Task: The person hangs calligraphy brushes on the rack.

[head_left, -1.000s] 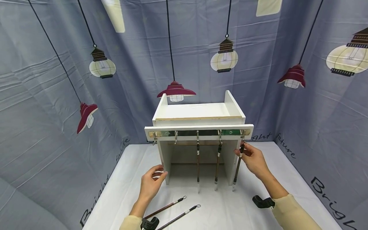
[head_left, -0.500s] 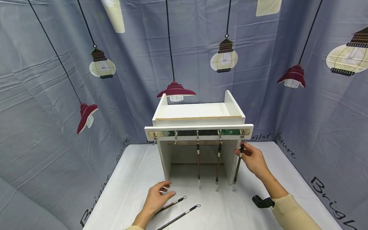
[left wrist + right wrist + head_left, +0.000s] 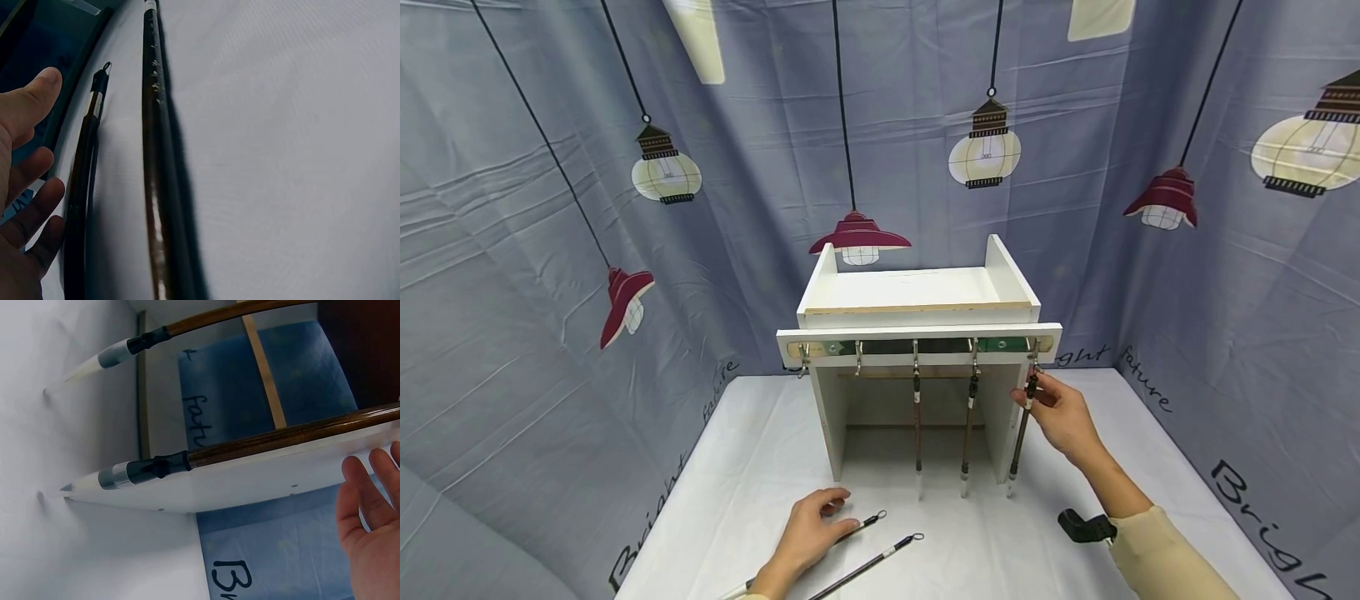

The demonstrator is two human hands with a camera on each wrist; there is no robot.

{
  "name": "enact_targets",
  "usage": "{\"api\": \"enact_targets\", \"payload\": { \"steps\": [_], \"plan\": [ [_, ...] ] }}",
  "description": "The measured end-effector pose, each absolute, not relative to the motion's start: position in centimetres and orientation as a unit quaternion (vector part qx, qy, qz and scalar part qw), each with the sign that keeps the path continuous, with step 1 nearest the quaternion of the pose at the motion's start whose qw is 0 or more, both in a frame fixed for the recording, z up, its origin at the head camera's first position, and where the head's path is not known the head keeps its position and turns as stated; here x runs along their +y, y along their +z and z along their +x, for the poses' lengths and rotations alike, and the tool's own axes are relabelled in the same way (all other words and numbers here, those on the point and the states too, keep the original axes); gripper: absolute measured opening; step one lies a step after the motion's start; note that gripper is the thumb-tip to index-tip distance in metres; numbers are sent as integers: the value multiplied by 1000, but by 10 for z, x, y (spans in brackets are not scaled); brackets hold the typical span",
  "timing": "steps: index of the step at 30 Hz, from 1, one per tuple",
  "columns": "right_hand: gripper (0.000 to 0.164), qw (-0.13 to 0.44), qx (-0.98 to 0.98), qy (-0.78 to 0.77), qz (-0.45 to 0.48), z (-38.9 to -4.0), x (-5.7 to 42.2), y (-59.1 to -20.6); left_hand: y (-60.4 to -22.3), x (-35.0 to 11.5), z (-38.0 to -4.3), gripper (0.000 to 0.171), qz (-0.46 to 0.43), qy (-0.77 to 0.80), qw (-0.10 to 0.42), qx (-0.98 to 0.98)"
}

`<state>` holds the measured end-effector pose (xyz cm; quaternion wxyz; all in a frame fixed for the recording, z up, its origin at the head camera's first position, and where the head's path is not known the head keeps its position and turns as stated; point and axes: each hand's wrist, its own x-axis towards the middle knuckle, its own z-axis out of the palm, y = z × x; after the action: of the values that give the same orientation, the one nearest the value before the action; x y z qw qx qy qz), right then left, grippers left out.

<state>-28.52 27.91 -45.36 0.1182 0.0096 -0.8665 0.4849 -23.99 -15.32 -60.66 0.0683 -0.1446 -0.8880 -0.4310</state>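
My right hand [image 3: 1066, 421] pinches a writing brush [image 3: 1022, 435] near its top, under the rightmost hook [image 3: 1033, 354]; this brush hangs tip down. In the right wrist view, its pale bristles [image 3: 87, 482] point left and several fingers [image 3: 365, 487] spread below the handle, while the pinch lies outside that frame. On the white tabletop, my left hand [image 3: 808, 532] hovers over or beside a dark-handled brush [image 3: 871, 521] with a loop at its end. Its fingers are loosely bent, holding nothing. Closer to me lies a second brush [image 3: 865, 569].
The white wooden rack [image 3: 917, 318] stands mid-table with a row of metal hooks along its front. Two more brushes [image 3: 917, 421] hang from its middle hooks, while the two left hooks [image 3: 859, 358] bear nothing. A patterned grey-blue cloth [image 3: 760, 150] surrounds the table.
My left hand has left the rack's left side panel and come down toward the nearer tabletop, beside the lying brush. My right hand stays at the rightmost hanging brush.
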Motion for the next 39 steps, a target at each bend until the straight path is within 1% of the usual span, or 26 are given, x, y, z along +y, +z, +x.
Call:
{"api": "enact_targets", "payload": {
  "steps": [5,12,21,32,39],
  "plan": [
    [69,118,-865,488,11,-285,279,-455,-613,-156,-238,45,-138,-419,66,-895],
    [67,119,-866,485,14,-284,278,-455,-620,-158,-238,39,-150,-415,78,-894],
    [71,113,-864,490,9,-283,278,-456,-626,-160,-239,35,-150,-398,65,-903],
    [68,117,-865,488,8,-284,276,-451,-626,-160,-239,27,-171,-376,93,-906],
    [69,117,-866,487,7,-285,275,-451,-624,-159,-240,18,-164,-370,73,-911]
  ]
}}
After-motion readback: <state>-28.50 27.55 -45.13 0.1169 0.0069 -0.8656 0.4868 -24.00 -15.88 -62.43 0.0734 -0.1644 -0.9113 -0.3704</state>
